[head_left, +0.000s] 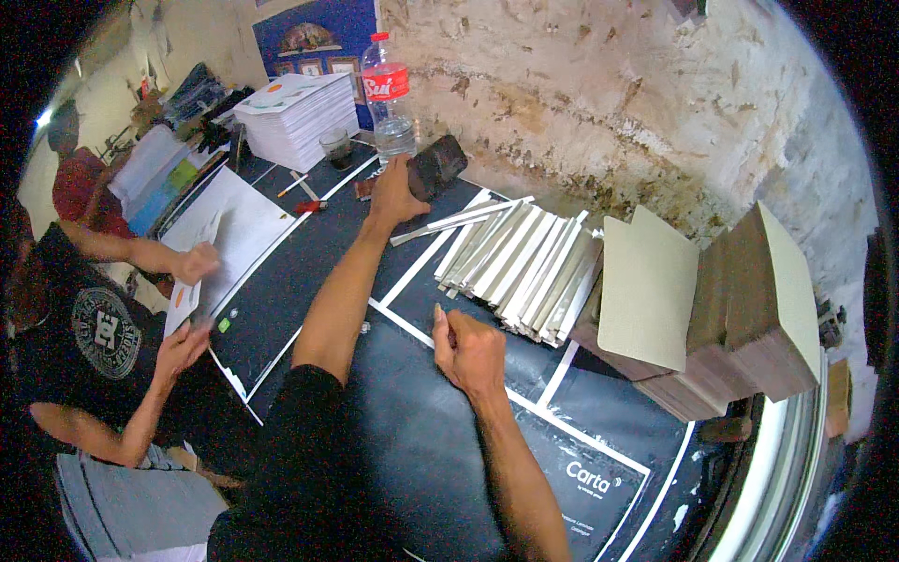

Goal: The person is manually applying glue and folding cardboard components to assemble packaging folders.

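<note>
My left hand (397, 195) is stretched out to the far side of the table. Its fingers close around the near left end of a dark, block-like object (440, 165), whose kind I cannot make out. Just behind that hand stands a clear plastic bottle (394, 133) with a red cap and red label. My right hand (471, 352) hovers over or rests on the black table, curled into a loose fist with the thumb raised; nothing shows in it. Beyond it lies a row of narrow white and grey strips (529, 265), some lying across the others at the left end.
Stacks of brown-grey boards (749, 314) stand at the right by a stained wall. A tall paper stack (300, 117) and a glass (336, 148) are at the back. At the left, another person's hands (195, 266) handle a printed sheet above the black table (403, 421).
</note>
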Available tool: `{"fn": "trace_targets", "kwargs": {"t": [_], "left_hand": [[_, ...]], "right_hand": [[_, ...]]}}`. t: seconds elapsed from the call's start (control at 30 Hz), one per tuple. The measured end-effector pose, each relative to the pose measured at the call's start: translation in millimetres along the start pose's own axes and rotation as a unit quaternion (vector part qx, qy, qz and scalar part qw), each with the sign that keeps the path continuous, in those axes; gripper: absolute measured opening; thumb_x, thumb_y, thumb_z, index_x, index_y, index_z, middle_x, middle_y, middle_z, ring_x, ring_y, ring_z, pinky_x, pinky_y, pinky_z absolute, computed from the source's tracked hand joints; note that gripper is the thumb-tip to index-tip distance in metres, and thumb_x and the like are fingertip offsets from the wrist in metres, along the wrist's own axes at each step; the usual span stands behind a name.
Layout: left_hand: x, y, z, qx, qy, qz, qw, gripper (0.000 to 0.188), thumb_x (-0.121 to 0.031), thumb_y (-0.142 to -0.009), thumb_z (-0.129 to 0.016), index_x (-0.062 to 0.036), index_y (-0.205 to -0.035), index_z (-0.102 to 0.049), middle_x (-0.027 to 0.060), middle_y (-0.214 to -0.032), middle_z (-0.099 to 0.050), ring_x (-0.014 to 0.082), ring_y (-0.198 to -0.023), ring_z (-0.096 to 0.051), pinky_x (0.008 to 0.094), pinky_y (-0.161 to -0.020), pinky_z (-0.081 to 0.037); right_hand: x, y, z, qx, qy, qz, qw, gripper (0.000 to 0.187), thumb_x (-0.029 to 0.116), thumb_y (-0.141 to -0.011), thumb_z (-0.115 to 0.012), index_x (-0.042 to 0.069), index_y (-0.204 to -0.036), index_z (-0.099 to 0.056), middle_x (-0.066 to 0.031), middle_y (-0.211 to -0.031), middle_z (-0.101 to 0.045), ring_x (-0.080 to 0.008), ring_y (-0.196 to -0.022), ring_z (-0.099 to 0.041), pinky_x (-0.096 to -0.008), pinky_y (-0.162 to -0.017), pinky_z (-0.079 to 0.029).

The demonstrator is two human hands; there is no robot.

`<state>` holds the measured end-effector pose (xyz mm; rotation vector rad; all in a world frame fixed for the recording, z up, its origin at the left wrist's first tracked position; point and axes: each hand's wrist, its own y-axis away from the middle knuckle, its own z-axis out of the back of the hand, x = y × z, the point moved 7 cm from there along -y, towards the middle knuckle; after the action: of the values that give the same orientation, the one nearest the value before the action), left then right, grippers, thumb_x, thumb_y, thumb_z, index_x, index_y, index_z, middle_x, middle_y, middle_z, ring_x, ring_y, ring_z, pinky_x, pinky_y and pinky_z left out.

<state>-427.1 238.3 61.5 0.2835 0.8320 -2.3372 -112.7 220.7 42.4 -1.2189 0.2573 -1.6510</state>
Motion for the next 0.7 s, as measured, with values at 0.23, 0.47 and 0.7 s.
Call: {"fn": "trace_targets", "kwargs": {"t": [0.23, 0.47, 0.7], "left_hand": [[45.8, -37.4, -10.1, 0.058, -0.069, -0.012, 0.996, 0.1, -0.022, -0.052, -0.094, -0.0098, -0.141, -0.051, 0.0193, -0.142, -0.054, 0.039, -0.123, -0.061, 0.0472, -0.104, -0.053], [94.5, -36.2, 2.9, 0.026, -0.169, 0.083, 0.982, 0.106, -0.013, -0.054, -0.094, -0.0099, -0.147, -0.043, 0.0185, -0.137, -0.054, 0.0413, -0.123, -0.06, 0.0477, -0.099, -0.055], [112.5, -26.3, -5.7, 0.034, -0.046, 0.002, 0.998, 0.107, -0.012, -0.054, -0.093, -0.0013, -0.144, -0.036, 0.0238, -0.141, -0.049, 0.0416, -0.133, -0.05, 0.0449, -0.111, -0.047]], "right_hand": [[-5.6, 0.5, -5.3, 0.008, -0.003, -0.015, 1.0, 0.034, 0.019, -0.094, -0.069, 0.004, -0.066, -0.058, -0.0157, -0.058, -0.059, -0.0326, -0.047, -0.057, -0.0433, -0.048, -0.044], [-7.5, -0.3, -4.8, 0.012, 0.004, -0.017, 1.0, 0.033, 0.019, -0.094, -0.069, 0.003, -0.066, -0.059, -0.0159, -0.059, -0.06, -0.0328, -0.048, -0.059, -0.0432, -0.049, -0.046], [-10.5, 0.2, -6.7, 0.037, 0.022, -0.035, 0.998, 0.034, 0.022, -0.095, -0.069, 0.003, -0.067, -0.061, -0.0165, -0.06, -0.062, -0.0335, -0.05, -0.061, -0.0444, -0.05, -0.048]]}}
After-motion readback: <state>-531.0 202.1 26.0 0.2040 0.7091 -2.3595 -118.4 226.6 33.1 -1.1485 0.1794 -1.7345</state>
